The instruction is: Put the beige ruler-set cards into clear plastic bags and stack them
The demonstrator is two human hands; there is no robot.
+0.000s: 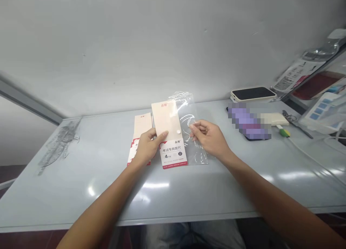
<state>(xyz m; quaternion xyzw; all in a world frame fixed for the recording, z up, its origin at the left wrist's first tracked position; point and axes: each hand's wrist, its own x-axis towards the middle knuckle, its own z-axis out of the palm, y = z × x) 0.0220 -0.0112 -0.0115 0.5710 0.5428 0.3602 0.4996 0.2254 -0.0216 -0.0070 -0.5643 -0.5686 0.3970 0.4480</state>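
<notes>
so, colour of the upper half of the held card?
Pale beige on the paper card; head view.

open room over table [81,191] front & left. mid: card pack [170,130], clear pouch [193,112]. right side crowded w/ phone [252,94], cable [305,151]. wall [135,43] shuts the back.

L hand [147,146] on card insert [169,128], R hand [209,138] on clear bag [190,128]

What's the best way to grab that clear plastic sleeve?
Pinch the right long edge of the clear sleeve, coming from the right, as the right hand does. It is thin, limp film, and the card held by the left hand overlaps its left side.
</notes>
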